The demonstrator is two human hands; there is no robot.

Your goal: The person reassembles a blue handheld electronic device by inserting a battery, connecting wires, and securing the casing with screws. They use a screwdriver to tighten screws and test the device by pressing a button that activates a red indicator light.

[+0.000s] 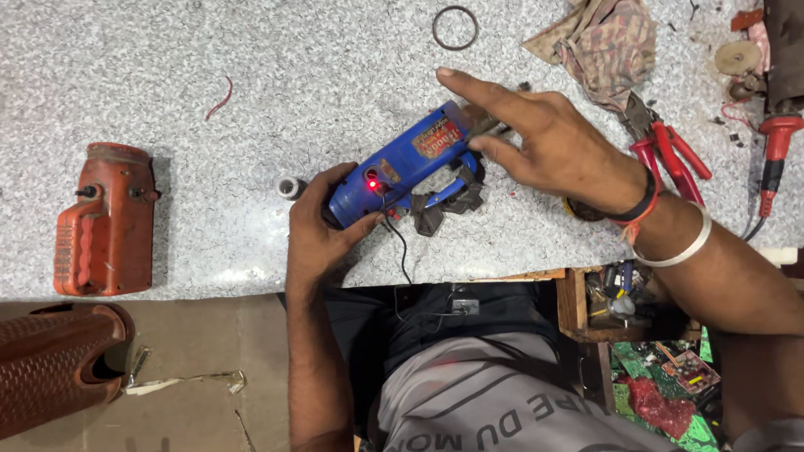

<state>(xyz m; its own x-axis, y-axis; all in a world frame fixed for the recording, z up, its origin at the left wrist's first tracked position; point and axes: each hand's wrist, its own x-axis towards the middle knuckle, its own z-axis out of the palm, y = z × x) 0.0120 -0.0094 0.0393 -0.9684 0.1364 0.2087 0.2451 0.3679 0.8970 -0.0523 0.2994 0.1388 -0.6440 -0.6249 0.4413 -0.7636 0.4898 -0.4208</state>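
While left hand [322,222] grips, housing [406,163] lies alongside.

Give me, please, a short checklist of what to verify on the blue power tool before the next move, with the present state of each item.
1. Left hand grips the rear of the blue power tool: ok.
2. Tool lies fully on the speckled worktop, clear of the edge: not ok, its rear end sits close to the front edge.
3. Red indicator light on the tool is off: not ok, it glows.
4. Right hand has a firm hold of the thin dark tool: cannot tell, only its tip shows between the fingers.
5. Red-handled pliers lie away from the work: ok, behind the right wrist.
6. Thin black wire hangs free over the edge: ok.
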